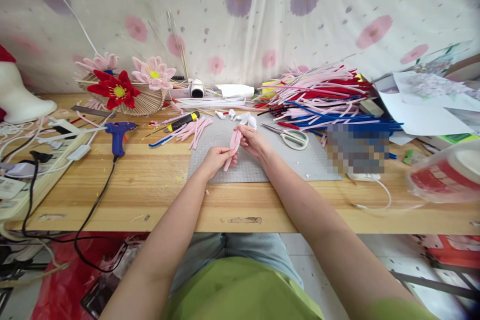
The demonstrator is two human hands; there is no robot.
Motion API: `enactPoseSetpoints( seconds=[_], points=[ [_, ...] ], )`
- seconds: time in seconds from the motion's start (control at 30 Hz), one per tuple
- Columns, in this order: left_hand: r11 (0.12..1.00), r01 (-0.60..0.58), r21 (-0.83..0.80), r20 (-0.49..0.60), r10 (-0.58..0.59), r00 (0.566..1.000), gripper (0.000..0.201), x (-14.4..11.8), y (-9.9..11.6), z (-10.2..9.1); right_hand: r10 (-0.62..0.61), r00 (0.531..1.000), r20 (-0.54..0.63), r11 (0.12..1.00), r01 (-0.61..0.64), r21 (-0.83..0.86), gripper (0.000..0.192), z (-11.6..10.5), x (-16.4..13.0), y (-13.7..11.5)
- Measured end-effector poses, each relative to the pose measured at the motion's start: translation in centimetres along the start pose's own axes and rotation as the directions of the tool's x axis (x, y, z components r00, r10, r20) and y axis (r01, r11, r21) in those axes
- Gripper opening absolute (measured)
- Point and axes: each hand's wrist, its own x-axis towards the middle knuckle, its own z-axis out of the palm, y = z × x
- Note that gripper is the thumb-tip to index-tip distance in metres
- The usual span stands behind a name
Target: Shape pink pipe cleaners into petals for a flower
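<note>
I see the pink pipe-cleaner piece (233, 146) held above the grey cutting mat (318, 162). My left hand (216, 157) pinches its lower end; my right hand (252, 140) grips its upper end. Scissors (290, 136) lie on the mat's far side; a blue glue gun (118, 135) rests well off the mat's left edge.
</note>
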Motion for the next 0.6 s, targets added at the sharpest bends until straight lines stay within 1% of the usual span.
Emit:
enactPoseSetpoints(
  seconds=[0.2,0.37,0.43,0.47,0.53,0.6],
  points=[
    [1.0,-0.003,-0.008,0.01,0.003,1.0,0.016,0.5,-0.2,0.1,-0.014,0.997,-0.073,1.0,0.014,0.005,0.016,0.6,0.0,-0.3],
    [1.0,0.002,-0.005,-0.016,-0.002,1.0,0.013,0.9,-0.3,0.6,-0.013,0.994,-0.107,1.0,0.011,-0.018,0.017,0.3,0.3,-0.2],
    [0.999,-0.022,-0.023,-0.076,0.021,0.997,0.012,1.3,-0.3,0.9,-0.029,0.99,-0.138,0.999,0.024,-0.036,0.018,0.1,0.5,0.0],
    [0.998,-0.047,-0.046,-0.132,0.04,0.99,0.012,1.7,-0.2,1.0,-0.041,0.987,-0.152,0.998,0.034,-0.048,0.02,0.0,0.6,0.0],
    [0.986,-0.112,-0.124,-0.262,0.077,0.962,0.011,2.5,0.1,0.9,-0.061,0.984,-0.169,0.995,0.046,-0.092,0.025,0.1,0.7,0.1],
    [0.965,-0.153,-0.211,-0.363,0.068,0.929,0.011,3.4,0.5,0.6,-0.053,0.984,-0.172,0.981,0.02,-0.191,0.03,0.5,0.6,0.4]
  ],
)
